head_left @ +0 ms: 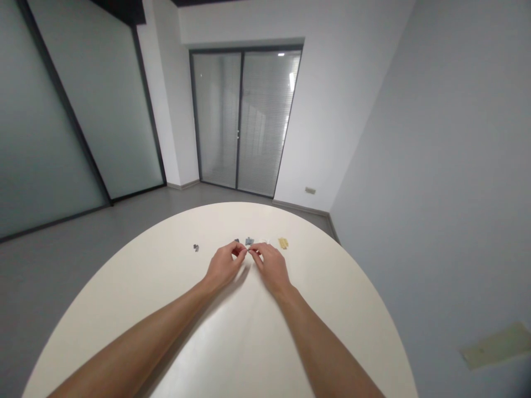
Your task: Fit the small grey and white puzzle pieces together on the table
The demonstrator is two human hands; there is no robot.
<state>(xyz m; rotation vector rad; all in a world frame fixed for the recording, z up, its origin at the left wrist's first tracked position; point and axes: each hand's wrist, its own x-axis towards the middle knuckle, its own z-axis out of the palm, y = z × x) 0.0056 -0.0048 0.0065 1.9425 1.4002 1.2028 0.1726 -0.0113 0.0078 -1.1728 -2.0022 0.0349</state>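
My left hand (226, 262) and my right hand (269, 264) meet over the far half of the round table, fingertips almost touching. Both are closed in a pinch at a small dark piece (248, 250), too tiny to name and mostly covered by the fingers. Just beyond the fingertips lie small blue-grey pieces (249, 241). A dark bit (237, 240) shows behind my left hand, partly hidden by it. Whitish pieces (266, 241) sit behind my right hand, hard to make out. Small yellow pieces (283, 243) lie to its right.
A few small black pieces (196, 248) lie left of my hands on the white round table (207, 342). Beyond the table stand a glazed door with blinds (265, 121) and frosted glass panels (95, 99). A grey wall (448, 166) rises on the right.
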